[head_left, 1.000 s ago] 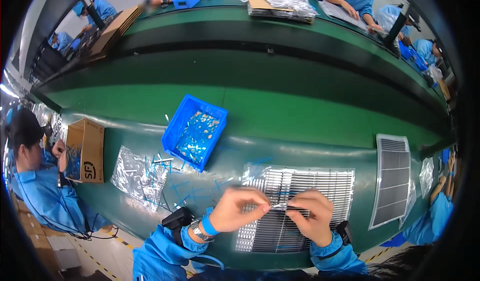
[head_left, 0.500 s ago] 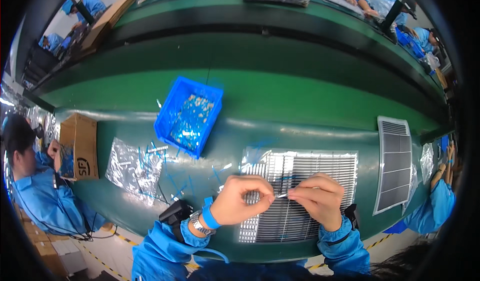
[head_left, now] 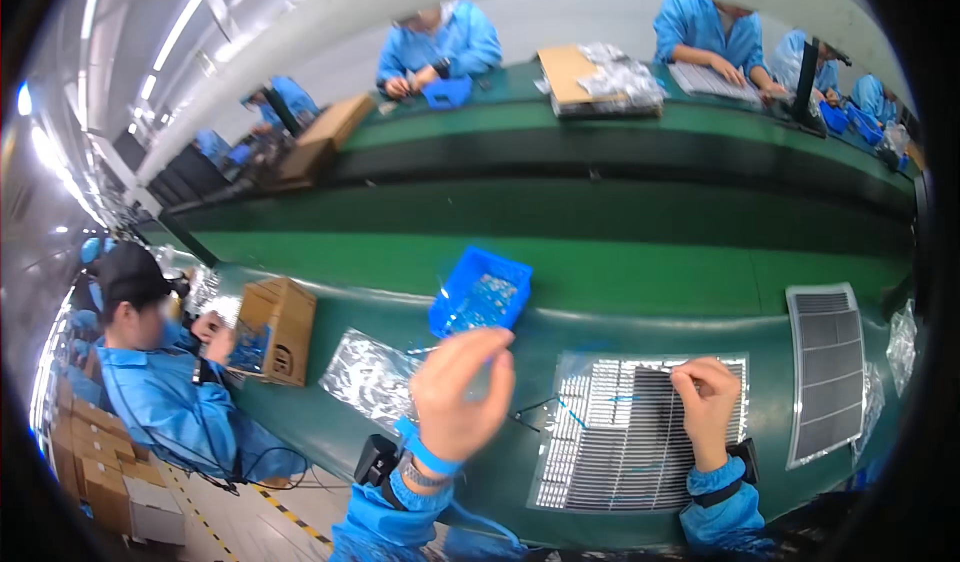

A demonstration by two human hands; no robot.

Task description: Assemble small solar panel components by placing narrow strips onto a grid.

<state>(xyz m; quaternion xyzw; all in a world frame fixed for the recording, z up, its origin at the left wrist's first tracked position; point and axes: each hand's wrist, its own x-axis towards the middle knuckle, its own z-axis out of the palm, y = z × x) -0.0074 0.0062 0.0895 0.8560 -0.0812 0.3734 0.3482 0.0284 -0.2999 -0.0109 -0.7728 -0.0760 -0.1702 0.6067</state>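
My left hand [head_left: 462,392] is raised over the bench, wearing a blue wrist strap. Its thumb and forefinger are slightly apart just in front of the blue bin [head_left: 438,314], with nothing visible between them. Many small shiny pieces [head_left: 495,290] lie in that bin. My right hand [head_left: 708,402] hovers over the right part of a sheet with rows of narrow silver and dark strips [head_left: 620,462]. Its fingers are pinched together; anything in them is too small to make out. Thin blue strips [head_left: 572,412] lie on the sheet's upper left part.
A crumpled clear plastic bag [head_left: 365,377] lies left of my left hand. Beyond it stands an open cardboard box [head_left: 295,337], with a person [head_left: 150,362] working beside it. Another strip sheet [head_left: 828,382] lies at the far right. Several people work across the bench.
My hands have parted: the left moved toward the blue bin, the right stayed over the sheet. The thin piece held between them is no longer visible. The view has tilted up and left.
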